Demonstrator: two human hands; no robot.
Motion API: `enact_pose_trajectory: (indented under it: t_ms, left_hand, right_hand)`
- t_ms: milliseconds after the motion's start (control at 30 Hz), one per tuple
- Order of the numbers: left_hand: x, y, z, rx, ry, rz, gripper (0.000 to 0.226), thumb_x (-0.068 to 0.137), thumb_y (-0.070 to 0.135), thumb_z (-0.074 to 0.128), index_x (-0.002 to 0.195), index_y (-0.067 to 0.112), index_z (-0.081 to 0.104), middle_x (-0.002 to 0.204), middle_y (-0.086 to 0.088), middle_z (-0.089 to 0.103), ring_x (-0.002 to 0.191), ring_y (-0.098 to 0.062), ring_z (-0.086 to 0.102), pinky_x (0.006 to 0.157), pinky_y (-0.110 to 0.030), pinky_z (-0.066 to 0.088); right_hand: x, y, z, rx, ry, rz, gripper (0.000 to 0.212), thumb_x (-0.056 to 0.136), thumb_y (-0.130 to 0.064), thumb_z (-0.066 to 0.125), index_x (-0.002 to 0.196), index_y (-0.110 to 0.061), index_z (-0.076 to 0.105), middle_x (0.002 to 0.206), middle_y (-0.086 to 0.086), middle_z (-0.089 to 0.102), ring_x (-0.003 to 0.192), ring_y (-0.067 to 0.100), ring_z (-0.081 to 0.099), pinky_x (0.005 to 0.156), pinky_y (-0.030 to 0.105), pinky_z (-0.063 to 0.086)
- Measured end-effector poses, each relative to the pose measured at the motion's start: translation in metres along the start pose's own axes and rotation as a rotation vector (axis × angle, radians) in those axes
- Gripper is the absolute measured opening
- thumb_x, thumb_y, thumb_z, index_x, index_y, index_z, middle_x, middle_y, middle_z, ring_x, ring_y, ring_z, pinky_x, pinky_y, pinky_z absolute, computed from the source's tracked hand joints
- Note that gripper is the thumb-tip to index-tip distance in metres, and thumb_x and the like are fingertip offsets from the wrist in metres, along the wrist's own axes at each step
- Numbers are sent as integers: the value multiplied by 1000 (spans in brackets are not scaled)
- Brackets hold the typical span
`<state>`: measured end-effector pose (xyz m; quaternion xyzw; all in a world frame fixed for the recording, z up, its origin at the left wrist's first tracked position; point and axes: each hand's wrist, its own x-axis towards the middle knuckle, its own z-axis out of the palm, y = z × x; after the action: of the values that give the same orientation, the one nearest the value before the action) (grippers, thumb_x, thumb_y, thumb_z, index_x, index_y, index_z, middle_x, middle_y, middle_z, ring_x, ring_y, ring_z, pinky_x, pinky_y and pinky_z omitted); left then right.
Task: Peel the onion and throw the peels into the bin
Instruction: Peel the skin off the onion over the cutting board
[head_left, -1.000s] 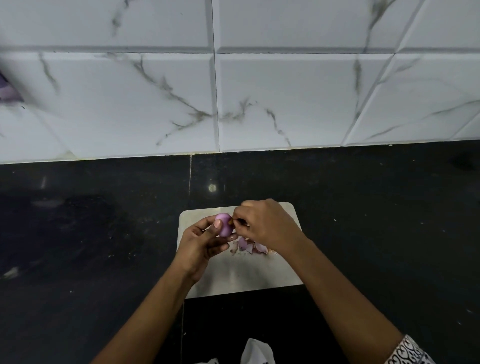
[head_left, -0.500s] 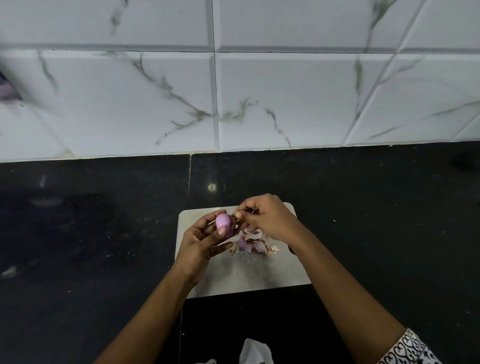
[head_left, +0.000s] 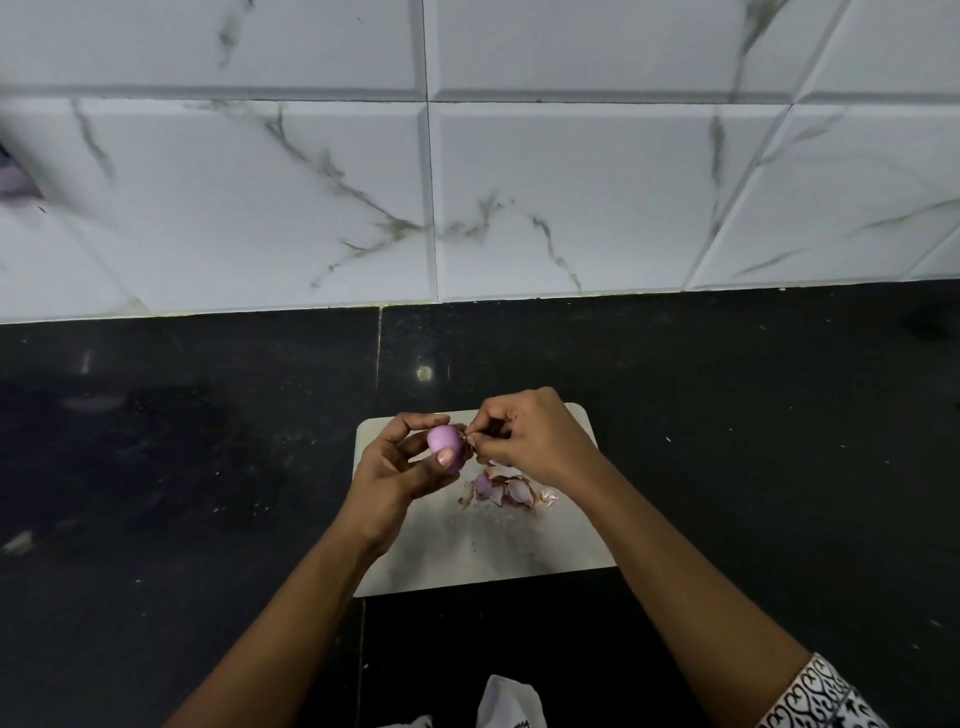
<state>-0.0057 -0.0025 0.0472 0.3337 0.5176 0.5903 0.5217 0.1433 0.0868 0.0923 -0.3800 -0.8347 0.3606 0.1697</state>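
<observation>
left hand (head_left: 400, 470): grip curled round purple onion (head_left: 444, 439), held above pale board (head_left: 561, 545). peels (head_left: 503, 489): loose heap on board. right hand (head_left: 537, 441): grip pinching onion's right end. dark surface (head_left: 753, 441): carries board.

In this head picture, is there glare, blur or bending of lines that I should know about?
Head view: a small glare spot on the black counter; wall tile joints bend near the right edge; the far left edge is smeared; the onion, left hand and right hand look sharp.
</observation>
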Motion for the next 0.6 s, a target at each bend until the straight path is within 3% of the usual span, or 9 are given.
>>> enact_pose_trajectory:
  t_ms: [133,333,467,600]
  left_hand:
    - [3,-4,-2,84,-7,56,31,75,-1,68,102,14,62,107,-5,68,105,-27,63,83,-42,56]
    - [1,-7,2,162,-8,171,36,74,-10,68,100,14,60,110,-10,66,104,-26,65,86,-37,56]
    - [-2,-10,5,221,1,210,41,73,-9,70,101,18,58,112,-1,64,106,-19,63,87,-33,55]
    - [-4,-12,5,202,-20,240,42,73,-11,69,103,15,56,115,-5,62,106,-21,63,87,-31,54]
  right_hand:
    - [-3,2,5,47,56,31,8,78,-9,69,84,-13,72,76,3,72,65,7,67,67,22,57]
    - [-5,3,15,64,147,119,4,80,-15,67,82,-18,69,71,-7,66,64,4,65,63,21,56]
    - [-2,5,15,164,142,171,5,80,-13,67,79,-18,69,70,-3,69,63,10,68,66,34,60]
    - [-1,4,13,317,87,263,7,83,-9,64,81,-14,69,71,1,70,65,14,70,70,38,60]
